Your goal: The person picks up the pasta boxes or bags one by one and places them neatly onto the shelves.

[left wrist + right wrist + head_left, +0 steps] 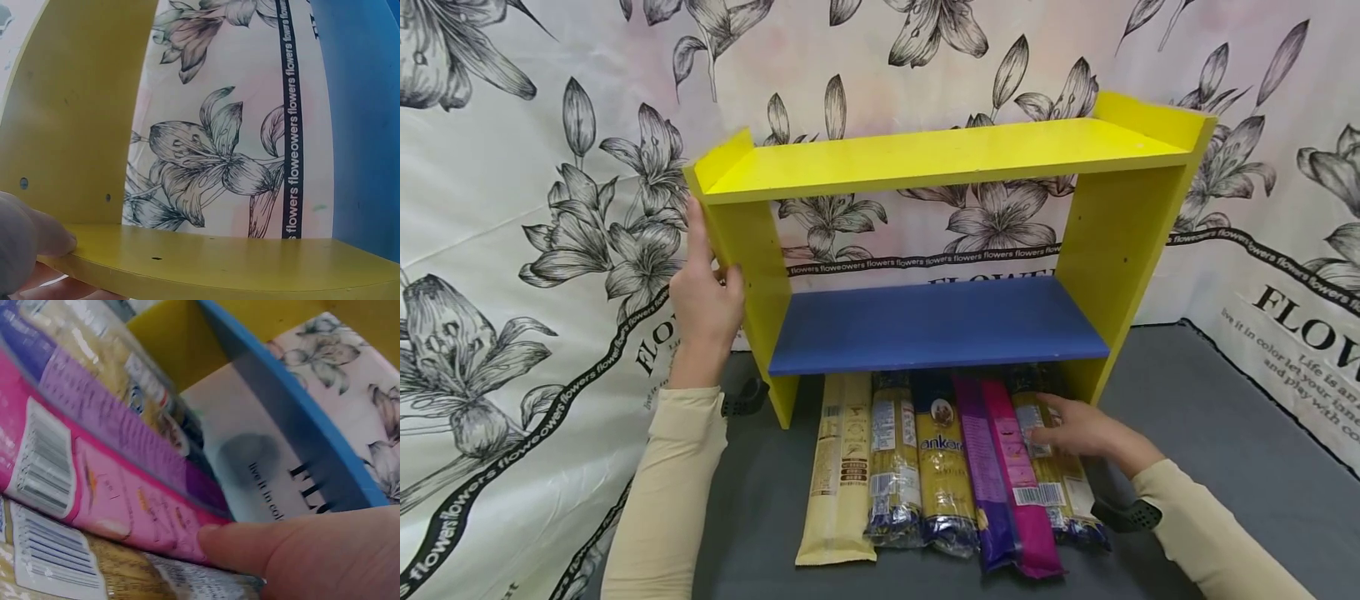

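A yellow shelf unit (940, 158) with a blue middle board (940, 325) stands over a row of pasta packets. My left hand (707, 304) grips its left side panel (206, 256), thumb on the inner face and fingers outside. At the lower right, my right hand (1090, 429) lies over the rightmost clear pasta packet (1060, 483), thumb stretched toward the pink-and-purple packet (1007, 475). In the right wrist view the thumb (250, 547) lies against the pink side; the other fingers are hidden there.
Left of the pink packet lie a yellow-gold pasta packet (942, 475), a clear one (895, 467) and a cream packet (838, 475). All lie on a dark grey table (745, 500), their far ends under the blue board. Flower-print cloth (587, 208) hangs behind and along the sides.
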`<state>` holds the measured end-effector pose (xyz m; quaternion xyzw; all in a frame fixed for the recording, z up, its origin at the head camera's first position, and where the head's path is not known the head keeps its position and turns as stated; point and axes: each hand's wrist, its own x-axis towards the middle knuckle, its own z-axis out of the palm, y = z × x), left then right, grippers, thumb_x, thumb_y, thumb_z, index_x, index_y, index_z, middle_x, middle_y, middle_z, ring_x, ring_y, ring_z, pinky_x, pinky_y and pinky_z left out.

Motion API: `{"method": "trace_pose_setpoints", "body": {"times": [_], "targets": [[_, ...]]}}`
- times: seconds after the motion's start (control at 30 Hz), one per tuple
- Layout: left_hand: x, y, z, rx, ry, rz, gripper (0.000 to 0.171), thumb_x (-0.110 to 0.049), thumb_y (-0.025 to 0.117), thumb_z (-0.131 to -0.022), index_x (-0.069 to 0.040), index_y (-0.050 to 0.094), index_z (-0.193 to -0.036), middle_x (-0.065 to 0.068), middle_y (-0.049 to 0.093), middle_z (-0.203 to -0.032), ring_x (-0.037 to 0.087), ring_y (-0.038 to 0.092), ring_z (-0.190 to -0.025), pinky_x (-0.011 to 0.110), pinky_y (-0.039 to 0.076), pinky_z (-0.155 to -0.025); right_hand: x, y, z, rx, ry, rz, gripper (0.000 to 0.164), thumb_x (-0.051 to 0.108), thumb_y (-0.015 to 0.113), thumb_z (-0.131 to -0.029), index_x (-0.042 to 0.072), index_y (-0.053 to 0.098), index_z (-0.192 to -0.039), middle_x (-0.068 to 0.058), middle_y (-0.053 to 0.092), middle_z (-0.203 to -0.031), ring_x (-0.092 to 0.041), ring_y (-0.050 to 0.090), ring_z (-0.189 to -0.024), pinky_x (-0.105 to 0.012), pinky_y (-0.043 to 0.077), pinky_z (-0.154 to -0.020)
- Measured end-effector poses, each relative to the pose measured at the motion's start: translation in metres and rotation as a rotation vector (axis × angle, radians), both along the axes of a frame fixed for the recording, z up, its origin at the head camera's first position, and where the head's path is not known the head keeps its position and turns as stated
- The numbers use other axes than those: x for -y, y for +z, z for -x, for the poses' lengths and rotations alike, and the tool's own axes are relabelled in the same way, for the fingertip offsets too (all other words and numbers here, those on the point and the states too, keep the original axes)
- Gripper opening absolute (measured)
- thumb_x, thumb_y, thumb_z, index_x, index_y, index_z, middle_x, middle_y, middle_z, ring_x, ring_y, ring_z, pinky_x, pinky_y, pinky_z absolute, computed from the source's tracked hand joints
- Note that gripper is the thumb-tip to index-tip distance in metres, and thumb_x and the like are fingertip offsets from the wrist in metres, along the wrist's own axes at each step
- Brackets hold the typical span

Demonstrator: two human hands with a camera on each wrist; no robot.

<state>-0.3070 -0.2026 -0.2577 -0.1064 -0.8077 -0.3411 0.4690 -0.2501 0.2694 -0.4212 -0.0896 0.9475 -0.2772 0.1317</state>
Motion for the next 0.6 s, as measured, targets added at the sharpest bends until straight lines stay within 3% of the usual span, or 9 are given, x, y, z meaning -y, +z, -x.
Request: {"method": "trace_pose_setpoints", "body": {"times": [0.17,0.27,0.3,0.4,0.5,0.6], "targets": [[0.0005,-0.0011,-0.0017,0.001,-0.004,0.009,0.077,0.004,0.054,-0.094,-0.013,0.025,-0.163,0.035,0.068,-0.120,0.052,0.070,-0.087,0.054,0.061,-0.077,0.0018,-0.0086,0.0016,0.014,-0.017,-0.015,0.092,0.030,0.073,-0.090,-0.010,0.024,-0.157,-0.017,0.072,-0.082,-0.014,0.046,-0.051,-0.034,0.042,-0.053],[0.0006,-0.0004,-0.0023,-0.009,-0.002,0.020,0.076,0.004,0.054,-0.094,-0.013,0.026,-0.163,0.035,0.068,-0.120,0.051,0.070,-0.082,0.054,0.061,-0.077,0.0020,-0.0102,0.0009,-0.004,-0.017,-0.013,0.091,0.027,0.074,-0.089,-0.009,0.024,-0.156,-0.010,0.074,-0.084,-0.011,0.039,-0.046,-0.032,0.038,-0.046],[0.0008,-0.0004,-0.0022,-0.011,0.000,0.021,0.076,0.004,0.054,-0.094,-0.013,0.026,-0.163,0.034,0.067,-0.121,0.051,0.069,-0.080,0.054,0.061,-0.076,0.0024,-0.0108,0.0010,0.011,-0.028,0.003,0.091,0.025,0.073,-0.089,-0.007,0.023,-0.157,-0.006,0.070,-0.074,-0.011,0.034,-0.043,-0.031,0.036,-0.043],[0.0011,-0.0005,-0.0020,-0.008,0.008,0.021,0.076,0.003,0.054,-0.094,-0.013,0.026,-0.163,0.034,0.068,-0.120,0.051,0.069,-0.080,0.055,0.061,-0.076,0.0022,-0.0109,0.0017,0.018,-0.030,0.036,0.090,0.019,0.074,-0.087,-0.006,0.024,-0.157,-0.003,0.065,-0.072,-0.011,0.032,-0.041,-0.029,0.034,-0.041],[0.0016,-0.0010,-0.0018,-0.001,0.008,0.019,0.077,0.004,0.054,-0.094,-0.012,0.025,-0.163,0.034,0.068,-0.120,0.052,0.069,-0.082,0.056,0.061,-0.077,0.0007,-0.0107,0.0038,0.035,-0.032,0.068,0.089,0.013,0.074,-0.086,-0.005,0.025,-0.157,-0.012,0.064,-0.076,-0.012,0.035,-0.045,-0.030,0.035,-0.044],[0.0017,-0.0011,-0.0020,0.007,0.006,0.016,0.078,0.005,0.054,-0.093,-0.013,0.025,-0.163,0.035,0.069,-0.116,0.053,0.069,-0.084,0.056,0.060,-0.079,-0.0041,-0.0117,0.0059,0.028,-0.026,0.117,0.086,0.006,0.075,-0.083,-0.006,0.029,-0.155,-0.036,0.062,-0.113,-0.015,0.039,-0.049,-0.033,0.039,-0.049]]}}
